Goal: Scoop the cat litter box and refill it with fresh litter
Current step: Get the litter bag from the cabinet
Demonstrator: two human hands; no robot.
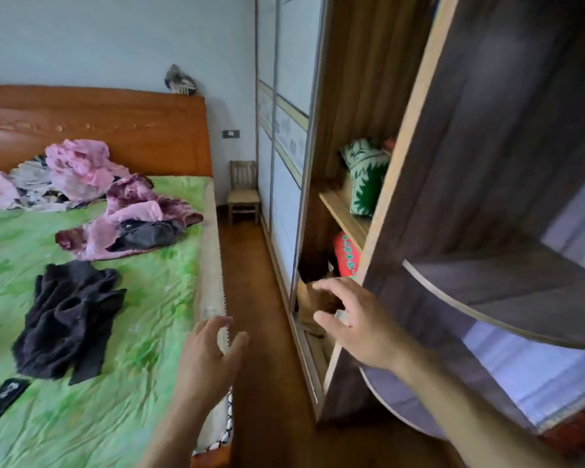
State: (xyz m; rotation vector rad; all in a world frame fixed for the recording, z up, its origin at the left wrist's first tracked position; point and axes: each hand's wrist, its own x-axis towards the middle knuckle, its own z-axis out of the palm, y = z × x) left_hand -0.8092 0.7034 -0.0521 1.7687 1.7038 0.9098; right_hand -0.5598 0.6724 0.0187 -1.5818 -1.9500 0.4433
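The left hand (210, 352) hovers over the bed's (142, 383) right edge, fingers spread, grasping nothing. The right hand (355, 325) reaches toward the wardrobe's (402, 204) open lower compartment, fingers loosely curled and released; something small glints at its thumb, unclear what. No litter box shows. Farther back, clothes (92, 204) lie on the bed.

Glossy orange wood headboard (92, 130); crumpled green cloth sheet (142, 298); matt wood-grain wardrobe (487, 130); smooth brown wooden floor (264, 332).

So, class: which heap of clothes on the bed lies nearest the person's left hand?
The black heap, beside the left hand; the pink heaps lie nearer the headboard.
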